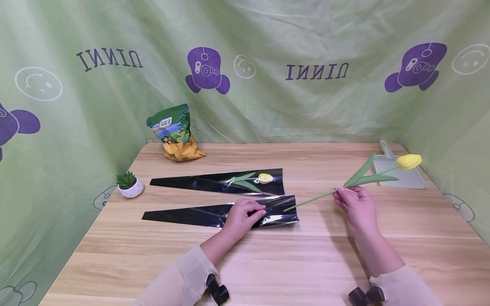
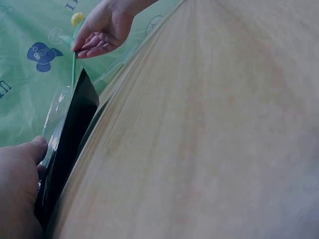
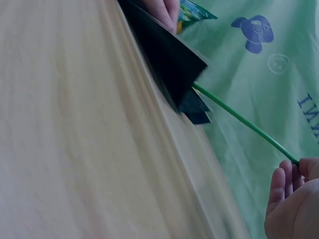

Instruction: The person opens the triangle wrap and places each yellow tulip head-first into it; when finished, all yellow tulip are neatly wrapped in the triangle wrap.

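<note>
My right hand [image 1: 357,208] pinches the green stem of a yellow tulip [image 1: 408,161] just below its leaves. The stem's lower end lies within the wide mouth of the nearer black sleeve [image 1: 172,215], seen through its clear front. With fingers and thumb, my left hand [image 1: 242,219] holds that sleeve near its mouth. In the left wrist view the left hand [image 2: 20,184] grips the sleeve's edge, its clear layer standing apart from the black one. The right wrist view shows the right hand [image 3: 294,199] pinching the stem [image 3: 244,121].
Behind lies another black sleeve [image 1: 183,182] with a yellow tulip [image 1: 265,178] inside. A small potted succulent [image 1: 131,187] stands at the left edge, a green and orange bag [image 1: 178,136] at the back left. A grey dustpan [image 1: 402,174] lies at the right, behind the held tulip.
</note>
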### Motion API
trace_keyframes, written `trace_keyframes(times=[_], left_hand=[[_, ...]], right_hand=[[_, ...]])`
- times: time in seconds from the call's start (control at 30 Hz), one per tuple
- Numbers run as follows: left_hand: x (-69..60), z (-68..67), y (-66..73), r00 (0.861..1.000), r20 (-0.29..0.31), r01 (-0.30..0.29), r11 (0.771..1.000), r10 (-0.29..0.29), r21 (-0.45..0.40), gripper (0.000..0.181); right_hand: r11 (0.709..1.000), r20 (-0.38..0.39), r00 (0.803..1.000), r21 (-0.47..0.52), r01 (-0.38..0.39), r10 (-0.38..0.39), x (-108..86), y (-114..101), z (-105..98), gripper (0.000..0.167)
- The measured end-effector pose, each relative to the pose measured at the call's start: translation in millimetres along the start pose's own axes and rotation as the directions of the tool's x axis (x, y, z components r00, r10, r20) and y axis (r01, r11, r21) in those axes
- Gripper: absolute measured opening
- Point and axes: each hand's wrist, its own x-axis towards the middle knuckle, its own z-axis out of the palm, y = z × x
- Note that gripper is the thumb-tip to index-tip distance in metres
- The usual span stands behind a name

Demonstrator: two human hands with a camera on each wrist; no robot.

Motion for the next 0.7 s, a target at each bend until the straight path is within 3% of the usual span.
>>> trace_keyframes(times=[0.33,0.7], left_hand=[[0.2,1.2,-0.5,1.000,-0.023,-0.002,1.000,0.002,0.000,0.014],[0.8,1.5,0.5,1.000,-0.016,0.006,1.000,-0.006,-0.005,0.015]], right_hand=[[0.988,0.008,0.998,-0.145,-0.060,0.062,-11.9,29,30,0.014],[0.972,0.034,0.995,-0.220,-0.081,0.091,-21.7,50,54,0.019]])
